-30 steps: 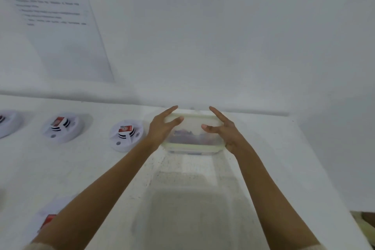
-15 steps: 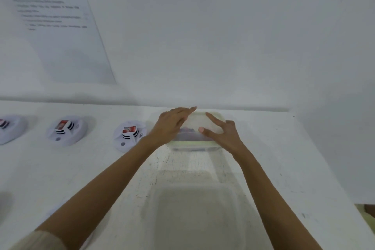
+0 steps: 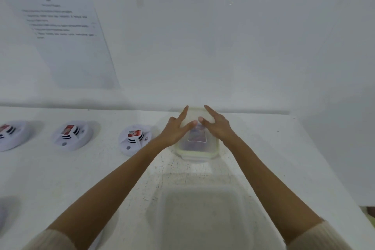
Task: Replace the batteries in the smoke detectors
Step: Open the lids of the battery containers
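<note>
Left hand [image 3: 176, 132]: lay on the lid [image 3: 197, 138] of the small clear container [image 3: 195, 153], fingers straight and spread, thumb turned inward; pressed on it, grasped nothing.
Right hand [image 3: 218, 128]: mirrored this on the lid's right half, fingers straight, thumb tip just beside the left thumb; likewise grasped nothing.
Small clear container: pale-green rim, lidded, stood at the far middle of the counter [image 3: 81, 178]; contents too blurred to name.
Smoke detectors [image 3: 135, 139]: three white units in a row at the far left, apart from one another, the closest just beside the left wrist; each showed a red-labelled battery [image 3: 134, 133] on its upper face.
Large translucent tub [image 3: 203, 219]: stood at the near edge, between the forearms.
Printed sheet [image 3: 67, 42]: fixed to the wall, text unreadable.
Step in hand (judged): working the container's lid; whether closing or opening could not be told.
Method advised: press evenly on both halves, run the fingers along the rim corner by corner, and keep the base flat on the counter.
Risk (judged): lopsided pressure could tip the container toward the closest detector.
</note>
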